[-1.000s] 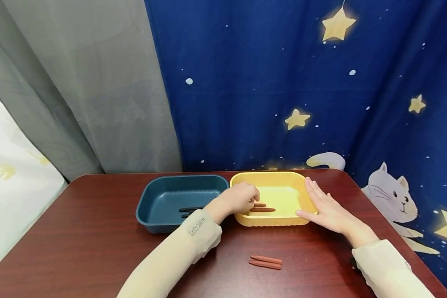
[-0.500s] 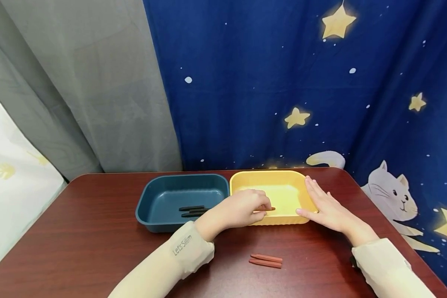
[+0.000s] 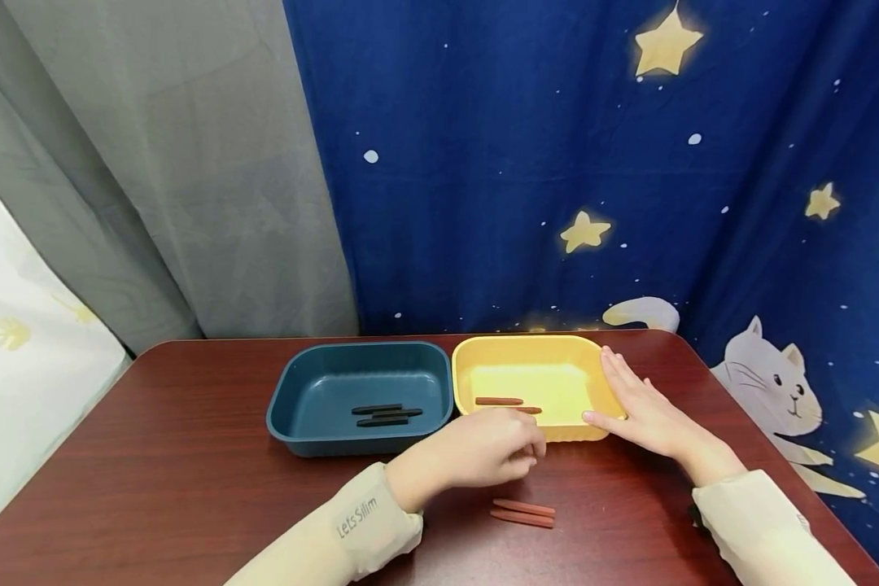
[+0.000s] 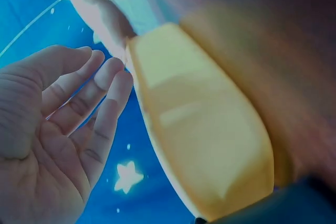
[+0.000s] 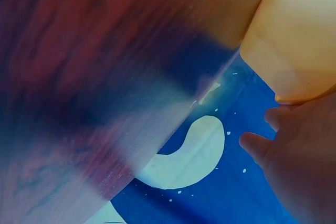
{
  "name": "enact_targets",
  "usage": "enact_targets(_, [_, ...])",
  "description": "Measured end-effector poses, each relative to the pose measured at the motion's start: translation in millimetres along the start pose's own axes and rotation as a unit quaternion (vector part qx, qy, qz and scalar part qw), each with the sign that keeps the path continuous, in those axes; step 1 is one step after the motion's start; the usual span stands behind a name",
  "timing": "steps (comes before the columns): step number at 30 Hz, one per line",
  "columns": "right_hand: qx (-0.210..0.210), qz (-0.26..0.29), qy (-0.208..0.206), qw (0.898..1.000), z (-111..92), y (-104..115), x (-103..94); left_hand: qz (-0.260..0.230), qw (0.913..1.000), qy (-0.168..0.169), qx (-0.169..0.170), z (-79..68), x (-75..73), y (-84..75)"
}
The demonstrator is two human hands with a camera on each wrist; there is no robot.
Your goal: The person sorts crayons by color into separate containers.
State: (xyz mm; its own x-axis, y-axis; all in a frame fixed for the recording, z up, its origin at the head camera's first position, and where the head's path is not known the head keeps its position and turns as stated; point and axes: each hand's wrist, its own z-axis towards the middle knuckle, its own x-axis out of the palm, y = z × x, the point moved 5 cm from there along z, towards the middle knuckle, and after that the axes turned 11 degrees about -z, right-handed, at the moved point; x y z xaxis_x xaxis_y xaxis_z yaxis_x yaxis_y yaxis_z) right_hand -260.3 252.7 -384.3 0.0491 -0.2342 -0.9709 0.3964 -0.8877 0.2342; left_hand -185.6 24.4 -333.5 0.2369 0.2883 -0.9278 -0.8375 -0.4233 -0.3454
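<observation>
My left hand hovers over the table just in front of the yellow tray. In the left wrist view its fingers are loosely bent and hold nothing. Two brown crayons lie in that tray, the nearer one partly hidden behind the left hand. On the table, just below the left fingers, two reddish crayons lie side by side. My right hand rests against the tray's right end, fingers extended and thumb at its front corner; the right wrist view shows its fingers beside the yellow wall.
Left of the yellow tray, close against it, stands a dark blue tray with several black crayons inside. Both stand near the back edge of the brown table. A blue curtain with stars hangs behind.
My left hand has come out of the yellow tray toward the table's front, leaving the brown crayons lying inside. The right hand has kept its place at the tray's end.
</observation>
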Motion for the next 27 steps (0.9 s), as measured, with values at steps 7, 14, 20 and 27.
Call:
enact_targets(7, [0.005,0.002,0.002,1.0,-0.9,1.5,-2.7,-0.014,0.9977,0.065,-0.006,-1.6,19.8,-3.8])
enact_targets(14, [0.002,0.0,0.001,1.0,-0.6,1.1,-0.7,-0.017,0.9929,0.113,-0.035,-2.8,37.6,1.7])
enact_targets(20, [0.003,0.002,0.004,1.0,-1.1,1.1,-0.8,0.017,0.9891,0.143,-0.03,-3.7,48.6,2.7])
enact_targets(27, [0.005,0.006,0.005,1.0,-1.3,1.7,-1.4,-0.019,0.9871,0.154,-0.04,-3.2,51.9,4.7])
